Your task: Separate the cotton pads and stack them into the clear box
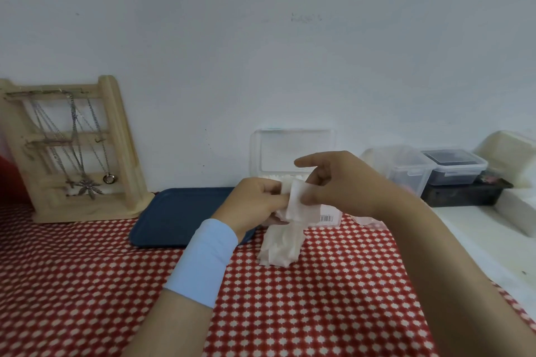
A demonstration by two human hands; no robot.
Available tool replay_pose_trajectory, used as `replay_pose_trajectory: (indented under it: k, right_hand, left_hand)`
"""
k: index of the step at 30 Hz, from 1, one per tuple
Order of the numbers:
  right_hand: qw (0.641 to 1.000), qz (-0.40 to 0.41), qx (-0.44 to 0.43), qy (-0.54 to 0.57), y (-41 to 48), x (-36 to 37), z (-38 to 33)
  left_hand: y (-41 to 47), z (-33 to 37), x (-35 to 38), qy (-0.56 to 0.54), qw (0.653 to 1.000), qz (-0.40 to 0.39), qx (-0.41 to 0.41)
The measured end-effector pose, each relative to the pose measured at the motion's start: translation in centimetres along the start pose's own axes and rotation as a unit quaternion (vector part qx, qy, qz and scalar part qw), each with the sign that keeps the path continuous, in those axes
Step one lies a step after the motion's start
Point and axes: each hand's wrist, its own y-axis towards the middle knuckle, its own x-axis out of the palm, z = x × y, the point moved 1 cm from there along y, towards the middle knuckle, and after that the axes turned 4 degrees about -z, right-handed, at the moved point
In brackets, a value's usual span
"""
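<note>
The left grip (255, 197) clutched the strip of cotton pads (282, 243), which hung lengthwise down to the bench (87, 284). The right grip (342, 182) pinched its top pad (297, 193). The open clear box (329, 219) waited just behind them.

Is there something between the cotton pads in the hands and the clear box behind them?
Nothing visible does. The left hand and right hand hold the cotton pads just in front of the clear box, whose lid stands open.
</note>
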Motion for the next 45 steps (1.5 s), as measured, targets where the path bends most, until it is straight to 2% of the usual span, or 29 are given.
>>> replay_pose_trajectory:
  k: [8,12,15,17,26,28,31,33,34,38,41,43,45]
  right_hand:
    - [0.998,0.054,0.003,0.04,0.3,0.0,0.4]
    - [0.996,0.086,0.004,0.006,0.8,0.3,0.9]
    - [0.997,0.079,-0.005,-0.004,1.1,0.5,1.4]
    - [0.999,0.04,0.0,0.024,1.0,0.3,1.8]
    - [0.993,-0.079,0.022,0.088,0.6,-0.1,2.0]
    - [0.99,-0.076,0.033,0.116,0.7,-0.8,2.0]
    - [0.983,0.011,0.076,0.168,1.9,-2.7,2.9]
    - [0.974,0.066,0.103,0.193,2.7,-3.7,3.4]
    - [0.97,0.077,0.113,0.199,2.9,-4.0,3.6]
    - [0.966,0.077,0.155,0.19,3.2,-3.9,4.7]
    - [0.965,0.063,0.177,0.185,3.2,-3.3,5.3]
    - [0.965,0.05,0.182,0.184,3.4,-2.9,5.4]
    - [0.968,0.025,0.187,0.163,3.7,-2.6,5.6]
  left_hand:
    - [0.0,0.2,0.4,-0.113,0.993,-0.031,-0.02]
    - [-0.2,0.7,0.5,-0.161,0.986,-0.033,-0.033]
    - [-0.5,0.7,0.4,-0.079,0.996,-0.035,-0.005]
    - [-0.5,0.5,0.2,-0.028,0.999,-0.034,-0.001]
    - [-0.8,1.1,-0.2,0.01,1.0,-0.007,0.019]
    - [-0.7,1.7,0.1,0.019,0.999,0.013,0.021]
    - [1.2,2.7,-0.2,0.063,0.994,0.081,0.03]
    - [3.1,3.2,-0.6,0.127,0.984,0.118,0.041]
    - [4.1,3.3,-0.6,0.181,0.976,0.112,0.046]
    - [6.7,3.2,1.6,0.387,0.921,-0.022,0.053]
    - [7.4,3.1,2.9,0.518,0.853,-0.06,0.007]
    - [7.5,3.1,3.0,0.566,0.822,-0.064,-0.012]
    - [7.5,2.9,2.6,0.555,0.83,-0.058,-0.015]
